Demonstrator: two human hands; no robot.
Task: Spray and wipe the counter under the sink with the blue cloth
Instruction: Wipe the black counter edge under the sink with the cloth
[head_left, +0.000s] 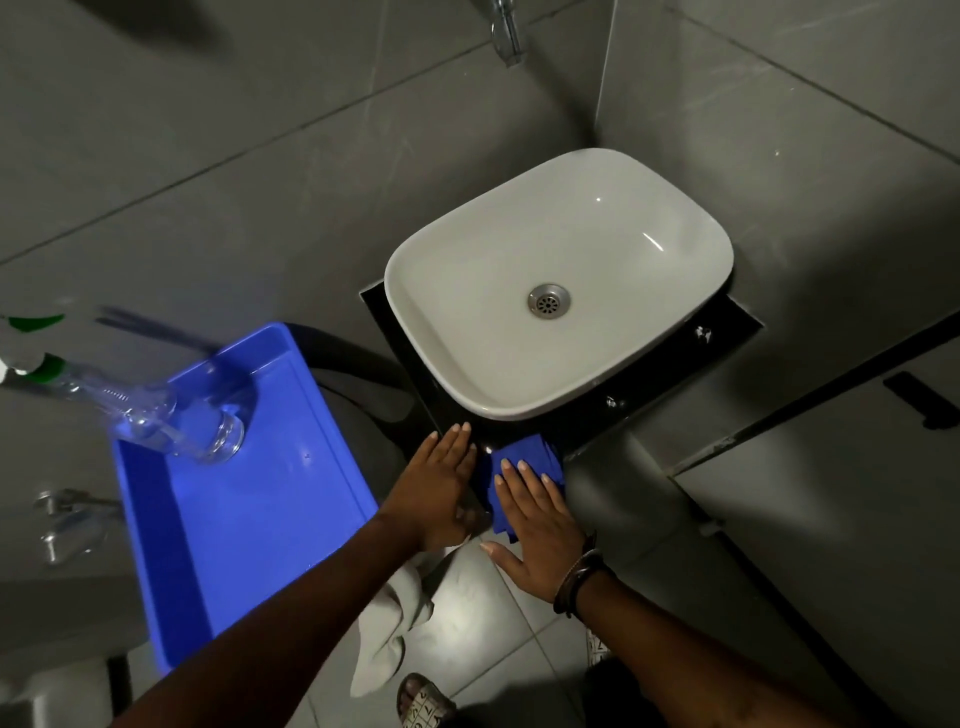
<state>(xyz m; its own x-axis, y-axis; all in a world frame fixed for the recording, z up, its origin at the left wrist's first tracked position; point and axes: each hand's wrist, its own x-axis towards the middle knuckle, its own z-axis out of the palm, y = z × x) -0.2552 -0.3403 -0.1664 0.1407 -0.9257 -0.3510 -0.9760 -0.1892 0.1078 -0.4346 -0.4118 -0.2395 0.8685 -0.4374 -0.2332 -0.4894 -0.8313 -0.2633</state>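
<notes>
A white basin (558, 283) sits on a small black counter (670, 374) in the corner. At the counter's front edge lies the blue cloth (527, 457); my right hand (537, 525) presses flat on it, fingers spread. My left hand (441, 480) rests flat on the counter edge just left of the cloth, fingers together, holding nothing. A clear spray bottle (156, 410) with a green and white head lies on its side in the blue tray (291, 519) at the left.
A chrome tap (506, 31) juts from the wall above the basin. A pale cloth (395, 623) hangs below my left forearm. Grey tiled walls surround the corner, tiled floor below. My sandalled foot (423, 701) shows at the bottom. Chrome fittings (62, 519) at far left.
</notes>
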